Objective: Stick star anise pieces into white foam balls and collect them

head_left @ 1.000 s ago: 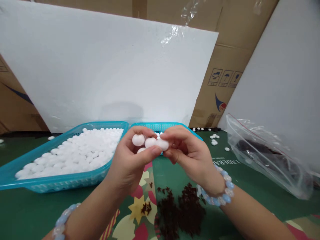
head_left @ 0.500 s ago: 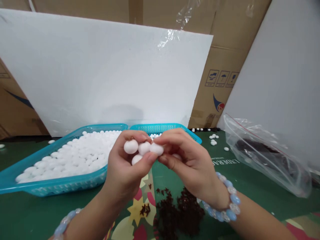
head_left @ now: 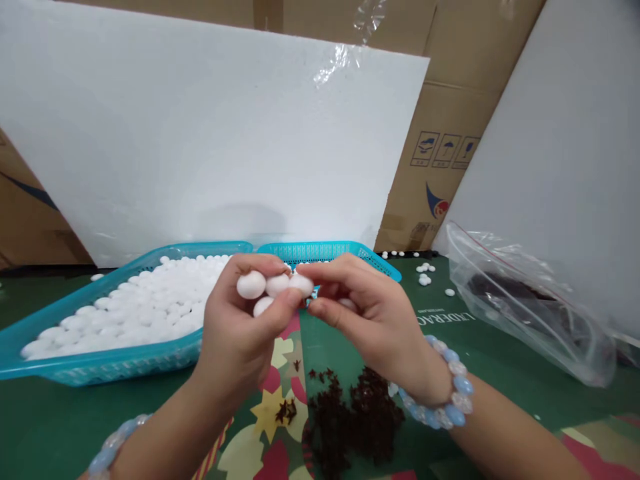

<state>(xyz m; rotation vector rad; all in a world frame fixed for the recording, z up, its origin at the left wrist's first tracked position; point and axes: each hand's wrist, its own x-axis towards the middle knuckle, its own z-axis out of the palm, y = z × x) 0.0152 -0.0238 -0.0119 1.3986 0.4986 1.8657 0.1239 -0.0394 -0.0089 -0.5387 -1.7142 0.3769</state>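
Note:
My left hand (head_left: 240,333) holds several white round pieces (head_left: 265,288) in a row at its fingertips, raised above the table. My right hand (head_left: 367,313) meets it from the right, thumb and forefinger pinching the rightmost white piece (head_left: 301,285). Another white piece shows under the right hand's fingers. Both wrists wear blue and white bead bracelets (head_left: 447,393). Below the hands a pile of small dark brown bits (head_left: 357,417) lies on the green cloth.
A turquoise tray (head_left: 107,363) heaped with white pieces sits at left, a second turquoise tray (head_left: 333,251) behind the hands. A clear zip bag (head_left: 530,307) with dark contents lies at right. Loose white pieces (head_left: 425,279), white foam boards and cardboard boxes stand behind.
Both hands with the white pieces have drifted slightly left and stayed joined; the view shifted a little. The grip looks the same.

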